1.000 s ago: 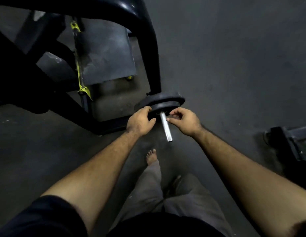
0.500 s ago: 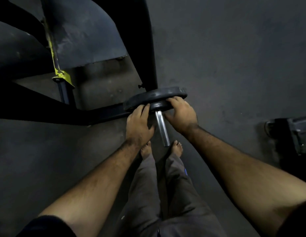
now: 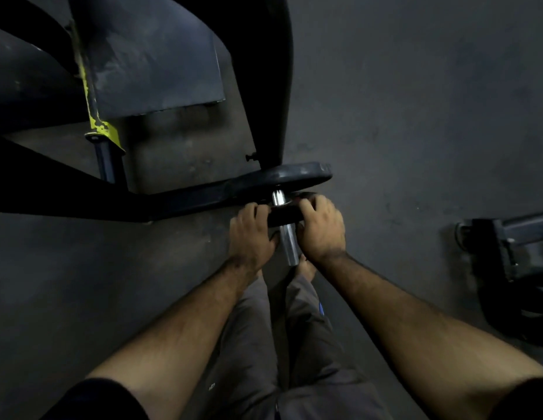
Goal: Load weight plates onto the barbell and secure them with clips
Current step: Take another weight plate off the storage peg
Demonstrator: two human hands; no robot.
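1. A small black weight plate (image 3: 284, 213) sits on the chrome barbell sleeve (image 3: 287, 241), just right of frame centre.
2. The left hand (image 3: 252, 234) grips its 9 o'clock edge, fingers curled.
3. The right hand (image 3: 320, 228) grips its 3 o'clock edge, fingers curled.
4. At 12 o'clock, apart from it along the sleeve, a larger plate (image 3: 294, 175).
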